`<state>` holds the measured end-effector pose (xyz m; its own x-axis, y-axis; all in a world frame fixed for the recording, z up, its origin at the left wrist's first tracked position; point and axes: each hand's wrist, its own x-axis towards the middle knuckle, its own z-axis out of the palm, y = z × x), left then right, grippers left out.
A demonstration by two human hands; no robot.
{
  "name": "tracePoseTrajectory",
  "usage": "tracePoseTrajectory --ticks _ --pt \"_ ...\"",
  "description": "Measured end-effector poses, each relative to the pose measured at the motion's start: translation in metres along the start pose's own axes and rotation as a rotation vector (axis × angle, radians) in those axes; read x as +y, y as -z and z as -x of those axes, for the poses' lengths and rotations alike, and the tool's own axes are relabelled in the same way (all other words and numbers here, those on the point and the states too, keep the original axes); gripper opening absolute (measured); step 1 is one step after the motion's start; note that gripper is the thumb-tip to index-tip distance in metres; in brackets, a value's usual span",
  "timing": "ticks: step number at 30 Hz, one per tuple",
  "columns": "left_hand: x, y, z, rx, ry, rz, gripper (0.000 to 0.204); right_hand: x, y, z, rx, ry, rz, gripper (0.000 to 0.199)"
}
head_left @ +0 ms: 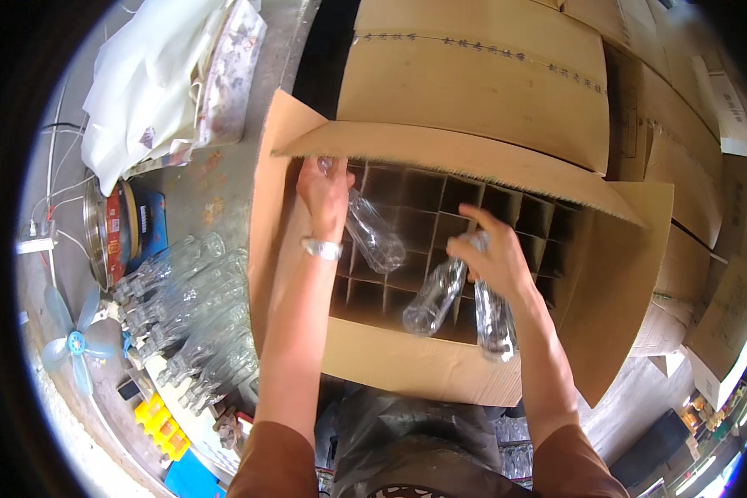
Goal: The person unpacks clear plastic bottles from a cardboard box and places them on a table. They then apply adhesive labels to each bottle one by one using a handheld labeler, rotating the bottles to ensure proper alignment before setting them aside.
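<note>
An open cardboard box (423, 365) with a grid of cardboard dividers (402, 199) is in front of me, its flaps folded out. My left hand (324, 197), a watch on its wrist, is closed at the box's far left corner around the neck of a clear glass bottle (375, 236), which slants over the compartments. Part of its fingers is hidden under the far flap. My right hand (496, 257) grips two clear glass bottles by their necks over the right half of the box: a left bottle (434, 300) and a right bottle (495, 325), bases toward me.
Several clear glass bottles (195, 307) lie stacked left of the box. Beyond them are a blue fan (76, 342), a yellow plastic piece (159, 425) and rolls of tape (112, 232). A closed carton (473, 91) stands behind the box, with more cartons (681, 183) at right.
</note>
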<state>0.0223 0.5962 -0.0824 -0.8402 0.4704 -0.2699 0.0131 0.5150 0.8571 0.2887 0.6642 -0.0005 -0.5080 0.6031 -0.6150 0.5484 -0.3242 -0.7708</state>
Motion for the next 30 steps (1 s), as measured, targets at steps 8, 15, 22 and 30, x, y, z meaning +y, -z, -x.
tracePoseTrajectory --ticks 8,15,22,30 --pt "0.065 0.104 0.138 0.115 -0.238 0.079 0.038 0.022 -0.019 -0.104 0.141 0.238 0.521 0.057" --pt "0.074 0.180 0.237 0.024 -0.353 -0.267 0.038 0.019 -0.048 -0.152 0.097 0.073 0.994 0.056" --pt "0.071 0.229 0.300 -0.213 -0.306 -0.145 0.042 -0.002 -0.057 -0.147 -0.007 0.010 1.075 0.054" --pt "0.065 0.304 0.333 -0.181 -0.351 -0.115 0.044 -0.115 -0.045 0.044 0.343 0.526 1.038 0.035"
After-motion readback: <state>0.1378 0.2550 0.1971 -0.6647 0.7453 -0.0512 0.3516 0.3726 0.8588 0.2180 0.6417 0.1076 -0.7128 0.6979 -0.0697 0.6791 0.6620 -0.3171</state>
